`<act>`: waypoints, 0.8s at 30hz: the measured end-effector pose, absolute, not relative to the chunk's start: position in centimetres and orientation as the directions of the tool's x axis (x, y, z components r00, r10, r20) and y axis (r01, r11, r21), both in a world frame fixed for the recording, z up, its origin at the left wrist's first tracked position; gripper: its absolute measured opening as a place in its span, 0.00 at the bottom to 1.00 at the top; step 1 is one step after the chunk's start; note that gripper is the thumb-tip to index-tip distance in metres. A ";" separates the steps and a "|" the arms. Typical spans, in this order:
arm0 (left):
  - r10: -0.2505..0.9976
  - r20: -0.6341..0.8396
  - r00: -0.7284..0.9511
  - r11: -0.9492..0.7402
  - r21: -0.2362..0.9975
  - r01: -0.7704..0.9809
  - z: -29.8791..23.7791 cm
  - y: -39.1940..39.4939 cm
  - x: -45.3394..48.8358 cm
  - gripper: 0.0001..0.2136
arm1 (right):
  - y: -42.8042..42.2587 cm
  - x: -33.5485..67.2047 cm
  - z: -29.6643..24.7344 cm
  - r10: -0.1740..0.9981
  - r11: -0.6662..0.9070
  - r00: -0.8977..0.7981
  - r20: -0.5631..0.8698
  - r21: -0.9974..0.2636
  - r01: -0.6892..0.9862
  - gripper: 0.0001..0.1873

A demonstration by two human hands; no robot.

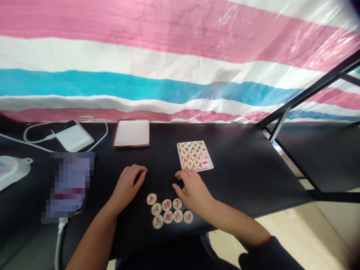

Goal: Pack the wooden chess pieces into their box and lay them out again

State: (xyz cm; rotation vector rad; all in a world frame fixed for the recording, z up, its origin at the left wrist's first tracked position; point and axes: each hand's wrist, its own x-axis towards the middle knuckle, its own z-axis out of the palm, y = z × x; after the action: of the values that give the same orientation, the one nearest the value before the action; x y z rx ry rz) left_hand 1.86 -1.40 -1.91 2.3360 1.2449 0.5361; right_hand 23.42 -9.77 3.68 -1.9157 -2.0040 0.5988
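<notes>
My left hand [128, 185] rests on the black table, fingers slightly bent and thumb apart, with nothing in it. My right hand [194, 188] hovers over or touches the near edge of a shallow white box [210, 164]. Thumb and fingers are apart there, and no held thing shows. Rows of round Chinese chess pieces [191, 152] fill most of the box, black-marked at the back and red-marked nearer me. Several loose red-marked chess pieces [168, 216] lie face up between my hands, close to the table's front edge. My right palm partly hides what looks like another piece.
A white-topped box lid [131, 133] lies at the back of the table [233, 180]. To the left are a white power bank [74, 137] with a cable, a phone [70, 185] and a white object [14, 168]. A black metal frame [292, 93] stands at right, before striped sheeting [140, 82].
</notes>
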 end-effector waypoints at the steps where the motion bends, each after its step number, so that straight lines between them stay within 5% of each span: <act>1: 0.846 0.128 0.518 -0.498 0.540 0.679 -1.9 -1.4 1.9 0.09 | -10.1 23.9 3.8 0.996 0.037 -0.076 -0.052 -0.537 0.843 0.09; 5: 0.849 0.107 0.517 -0.490 0.524 0.697 -1.9 -1.4 2.0 0.09 | -11.3 25.9 4.3 0.988 0.071 -0.140 -0.061 -0.632 0.771 0.10; 11: 0.848 0.107 0.518 -0.493 0.516 0.700 -2.1 -1.5 2.0 0.08 | -12.8 27.6 4.1 0.933 0.150 -0.317 -0.172 -0.614 0.775 0.21; 16: 0.851 0.112 0.513 -0.490 0.520 0.700 -2.2 -1.5 2.0 0.08 | -12.5 27.7 3.5 0.932 0.139 -0.312 -0.185 -0.613 0.777 0.24; 24: 0.852 0.109 0.512 -0.480 0.553 0.681 -2.4 -1.4 1.8 0.09 | -12.5 27.6 3.4 0.981 -0.001 -0.123 -0.147 -0.648 0.762 0.15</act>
State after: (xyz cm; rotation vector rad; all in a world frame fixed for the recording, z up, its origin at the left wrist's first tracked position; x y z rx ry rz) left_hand 1.84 -1.36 -2.37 2.3127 1.2585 0.5187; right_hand 27.58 -12.54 3.39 -1.8023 -1.9327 0.8687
